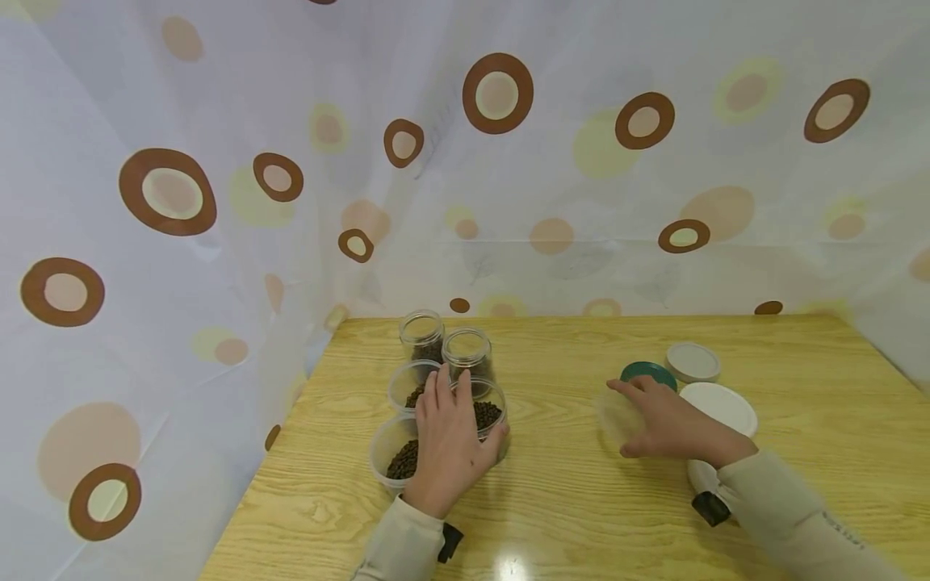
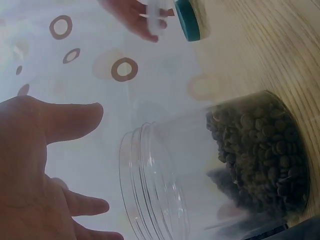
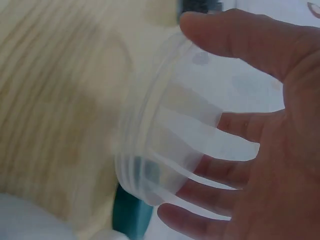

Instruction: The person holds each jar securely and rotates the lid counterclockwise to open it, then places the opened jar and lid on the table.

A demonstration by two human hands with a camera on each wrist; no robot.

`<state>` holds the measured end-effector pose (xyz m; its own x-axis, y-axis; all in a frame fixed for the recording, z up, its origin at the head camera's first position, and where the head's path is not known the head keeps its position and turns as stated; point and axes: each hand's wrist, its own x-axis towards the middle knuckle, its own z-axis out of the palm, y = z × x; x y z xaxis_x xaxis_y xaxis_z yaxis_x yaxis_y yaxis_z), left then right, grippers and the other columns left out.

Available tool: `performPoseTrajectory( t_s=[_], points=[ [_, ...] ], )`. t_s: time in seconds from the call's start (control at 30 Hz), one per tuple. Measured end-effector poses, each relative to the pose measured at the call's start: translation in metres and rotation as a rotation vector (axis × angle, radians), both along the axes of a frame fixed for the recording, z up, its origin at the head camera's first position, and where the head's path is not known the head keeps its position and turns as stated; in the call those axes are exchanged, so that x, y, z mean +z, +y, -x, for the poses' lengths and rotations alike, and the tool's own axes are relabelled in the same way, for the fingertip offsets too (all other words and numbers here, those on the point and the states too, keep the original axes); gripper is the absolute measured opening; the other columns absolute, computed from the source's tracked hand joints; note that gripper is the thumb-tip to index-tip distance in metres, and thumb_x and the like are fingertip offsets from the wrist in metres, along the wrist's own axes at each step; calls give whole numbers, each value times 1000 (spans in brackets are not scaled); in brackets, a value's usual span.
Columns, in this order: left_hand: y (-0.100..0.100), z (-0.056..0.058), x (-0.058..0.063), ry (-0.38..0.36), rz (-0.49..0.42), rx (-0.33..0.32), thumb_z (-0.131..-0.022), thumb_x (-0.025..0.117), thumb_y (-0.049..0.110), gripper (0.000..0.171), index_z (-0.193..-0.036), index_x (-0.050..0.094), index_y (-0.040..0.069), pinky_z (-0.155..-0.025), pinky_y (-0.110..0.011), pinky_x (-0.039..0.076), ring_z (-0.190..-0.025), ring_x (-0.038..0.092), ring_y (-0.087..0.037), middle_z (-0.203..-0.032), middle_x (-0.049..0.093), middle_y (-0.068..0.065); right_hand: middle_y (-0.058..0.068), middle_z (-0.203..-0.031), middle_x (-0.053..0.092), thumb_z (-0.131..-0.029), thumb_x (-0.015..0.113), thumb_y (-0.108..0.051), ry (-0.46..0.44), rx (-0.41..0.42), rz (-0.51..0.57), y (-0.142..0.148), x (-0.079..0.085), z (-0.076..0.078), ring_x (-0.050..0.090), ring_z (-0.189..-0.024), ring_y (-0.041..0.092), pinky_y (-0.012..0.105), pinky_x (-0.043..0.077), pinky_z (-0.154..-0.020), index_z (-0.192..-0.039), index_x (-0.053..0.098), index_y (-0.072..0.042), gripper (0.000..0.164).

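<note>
My left hand point(image 1: 454, 436) reaches over a group of clear containers, its fingers spread and holding nothing. In the left wrist view the hand is apart from a clear screw-top jar point(image 2: 160, 175), lidless and partly filled with dark brown bean-like pieces point(image 2: 265, 155). My right hand point(image 1: 668, 424) holds a translucent plastic lid point(image 3: 170, 125) by its edge, thumb on one side and fingers on the other. The lid is tilted up off the table. A green lid point(image 1: 649, 373) lies just behind that hand.
Left of the left hand stand two open tubs of brown pieces, a back tub point(image 1: 403, 387) and a front tub point(image 1: 388, 452). Two jars point(image 1: 467, 347) are behind. A grey lid point(image 1: 693, 361) and white lids point(image 1: 719, 407) lie at right on the wooden table point(image 1: 559, 500). A patterned sheet point(image 1: 436, 161) hangs behind.
</note>
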<state>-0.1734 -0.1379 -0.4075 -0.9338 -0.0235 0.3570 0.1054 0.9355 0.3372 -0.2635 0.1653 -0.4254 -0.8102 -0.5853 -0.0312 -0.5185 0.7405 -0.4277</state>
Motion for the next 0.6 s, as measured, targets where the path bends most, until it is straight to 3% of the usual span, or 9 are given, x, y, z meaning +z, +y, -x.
performPoseTrajectory(
  t_s=[0.23, 0.43, 0.6],
  points=[
    [1, -2, 1, 12, -11, -6, -88, 71, 48, 85, -150, 37, 2, -115, -63, 28, -146, 26, -47, -158, 25, -27, 33, -140, 45, -70, 87, -31, 60, -10, -106, 4, -18, -1, 46, -120, 58, 63, 49, -85, -146, 42, 2, 94],
    [0, -2, -1, 7, -18, -6, -88, 71, 48, 85, -151, 36, 2, -113, -64, 30, -146, 26, -48, -158, 25, -27, 31, -134, 46, -68, 89, -28, 47, -9, -96, 4, -23, -5, 51, -111, 52, 56, 52, -77, -143, 46, 1, 92],
    [1, -2, -2, 9, -23, -11, -88, 71, 47, 86, -151, 35, 2, -111, -65, 33, -146, 26, -47, -158, 24, -26, 27, -128, 51, -65, 90, -28, 93, -14, -128, 5, -26, -5, 54, -106, 47, 56, 51, -74, -136, 53, 0, 85]
  ],
)
